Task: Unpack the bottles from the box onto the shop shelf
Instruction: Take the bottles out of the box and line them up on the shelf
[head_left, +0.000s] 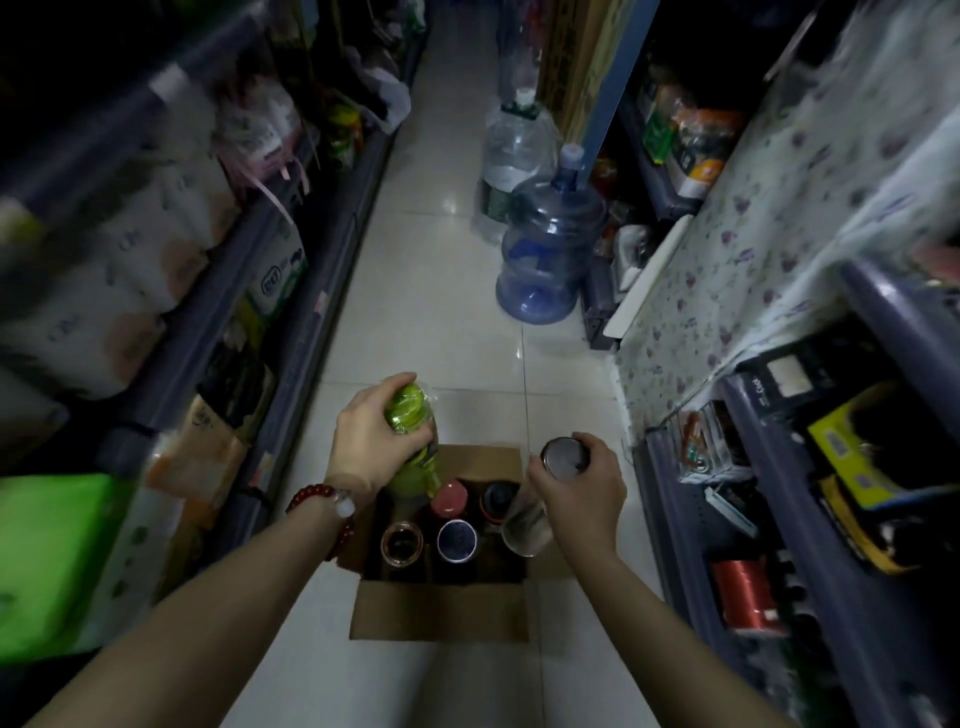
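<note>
An open cardboard box (441, 613) sits on the tiled aisle floor below me. My left hand (371, 441) grips a green bottle (418, 449) by its top, above the box's far left corner. My right hand (582, 491) holds a clear glass bottle (527, 522) with a silver lid (566, 458) over the box's right side. Still standing in the box are a pink-capped bottle (448, 498), a dark-capped one (500, 501), a clear-lidded one (401, 544) and a dark-lidded one (456, 540).
Shop shelves line both sides: paper goods and cartons at left (171, 249), a shelf under a flowered cloth (753, 244) and small goods at right (779, 519). Two large water jugs (545, 249) stand on the floor ahead, right of centre.
</note>
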